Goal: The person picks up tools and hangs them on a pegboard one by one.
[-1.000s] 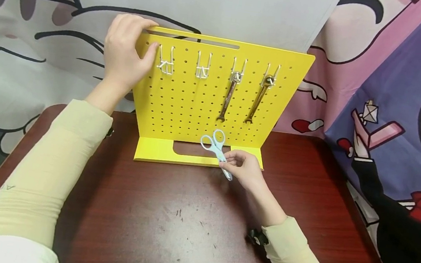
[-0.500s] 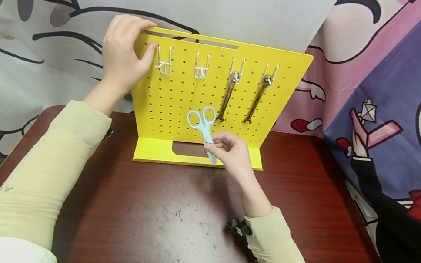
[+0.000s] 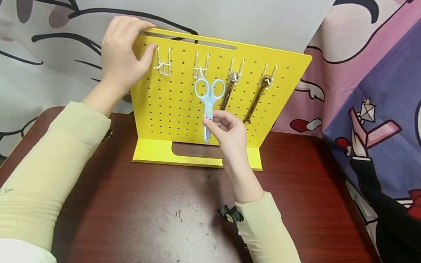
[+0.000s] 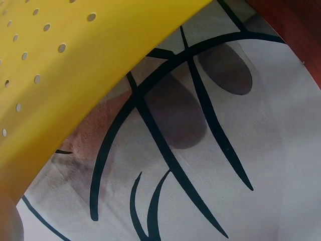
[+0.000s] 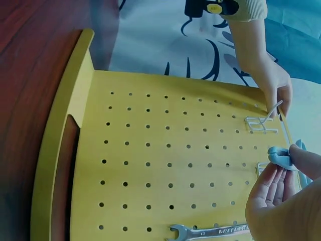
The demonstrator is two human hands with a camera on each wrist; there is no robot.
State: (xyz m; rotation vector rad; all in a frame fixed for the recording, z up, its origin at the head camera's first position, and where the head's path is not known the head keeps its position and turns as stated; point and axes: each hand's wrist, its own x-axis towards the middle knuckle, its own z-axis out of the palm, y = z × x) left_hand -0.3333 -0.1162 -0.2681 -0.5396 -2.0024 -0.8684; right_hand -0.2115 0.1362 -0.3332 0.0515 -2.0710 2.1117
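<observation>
My left hand [image 3: 125,53] grips the top left corner of a yellow pegboard [image 3: 169,113], thumb on its front face and fingers at the top edge. My right hand [image 3: 231,136] pinches light blue scissors [image 3: 209,99] near the base of the blades, handle loops up and blades pointing down. The loops overlap the lower end of the second white hook [image 3: 200,69] in the head view. The first hook [image 3: 163,65] at the left carries nothing. In the right wrist view the fingers partly hide the scissors [image 5: 282,157].
Two wrenches, one [image 3: 229,92] partly behind the scissors and another [image 3: 257,100] further right, hang from the two right hooks. The board's foot [image 3: 153,151] stands on a dark red wooden table [image 3: 169,214]. Printed cloth [image 3: 387,105] surrounds the back and right side.
My right hand has moved up and left with the scissors, from above the board's foot to in front of its holes, turning them more upright. The left hand stays on the corner.
</observation>
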